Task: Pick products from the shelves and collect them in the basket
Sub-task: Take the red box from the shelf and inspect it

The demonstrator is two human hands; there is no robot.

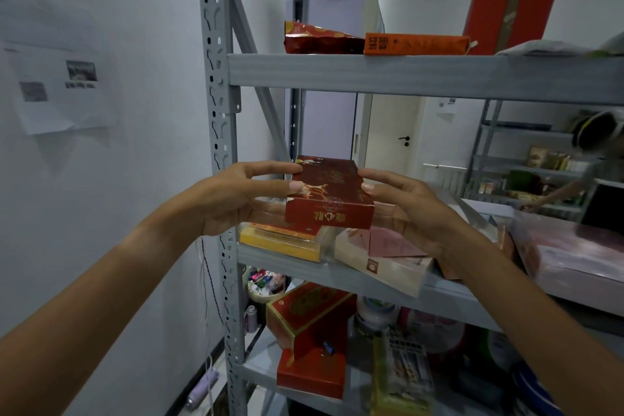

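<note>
Red box (329, 194) with gold characters (upside down, unreadable), gripped between left hand (236, 199) and right hand (405, 209).

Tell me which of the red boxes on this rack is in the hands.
The red box with gold deer art, held from both sides by the left hand and right hand above the middle shelf. The other red boxes sit untouched on the shelf below.

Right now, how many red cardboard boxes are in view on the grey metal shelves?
3: one red cardboard box held between both hands at the middle shelf, two on the lower shelf. More may be hidden behind other goods.
</note>
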